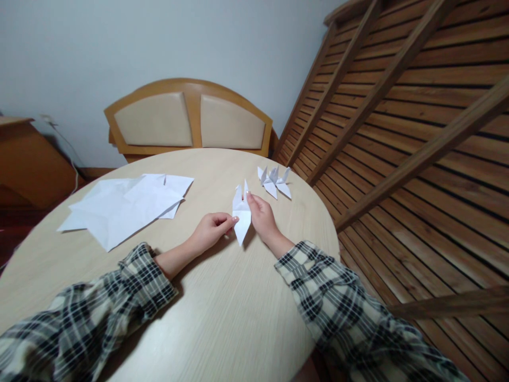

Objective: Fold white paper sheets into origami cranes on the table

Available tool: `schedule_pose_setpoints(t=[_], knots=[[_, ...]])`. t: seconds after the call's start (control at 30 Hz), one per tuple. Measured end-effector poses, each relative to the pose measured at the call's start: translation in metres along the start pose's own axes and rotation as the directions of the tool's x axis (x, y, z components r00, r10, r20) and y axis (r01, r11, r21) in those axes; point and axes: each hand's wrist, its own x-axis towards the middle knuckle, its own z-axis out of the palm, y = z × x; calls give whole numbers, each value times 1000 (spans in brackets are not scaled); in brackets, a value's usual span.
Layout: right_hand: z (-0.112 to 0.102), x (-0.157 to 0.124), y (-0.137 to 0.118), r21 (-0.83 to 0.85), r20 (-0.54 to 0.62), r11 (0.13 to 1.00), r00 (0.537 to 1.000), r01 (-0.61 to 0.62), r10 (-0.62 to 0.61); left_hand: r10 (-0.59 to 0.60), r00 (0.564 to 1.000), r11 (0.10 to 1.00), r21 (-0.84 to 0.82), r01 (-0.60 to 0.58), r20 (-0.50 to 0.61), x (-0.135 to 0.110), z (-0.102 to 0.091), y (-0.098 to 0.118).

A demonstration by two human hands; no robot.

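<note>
A partly folded white paper crane (242,220) is held up over the table between my two hands. It has two narrow points at the top and a broad pointed flap below. My left hand (210,231) pinches its left edge between thumb and fingers. On the other side, my right hand (262,216) grips it near the base of the upper right point, with the thumb in front and the other fingers mostly hidden behind. Beyond my right hand, finished-looking folded paper cranes (274,181) stand close together.
Loose white paper sheets (131,199) overlap at the left of the round wooden table (207,323). A wooden headboard with pale panels (189,119) stands past the far edge. Wooden slats (397,132) rise along the right, and a brown cabinet (32,159) is at far left.
</note>
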Motion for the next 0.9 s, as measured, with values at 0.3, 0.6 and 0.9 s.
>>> schedule_pose_setpoints(t=[0.3,0.6,0.9], knots=[[-1,4,4,70,10,992,994,-108,107,-39,971,989,-148,4,-237,2,-1,-2],[1,3,7,71,53,990,992,-122,118,-44,942,966,-255,-45,-334,4,-1,-2],[3,0,-1,172,121,957,969,-233,214,-98,934,942,-335,-24,-342,4,1,0]])
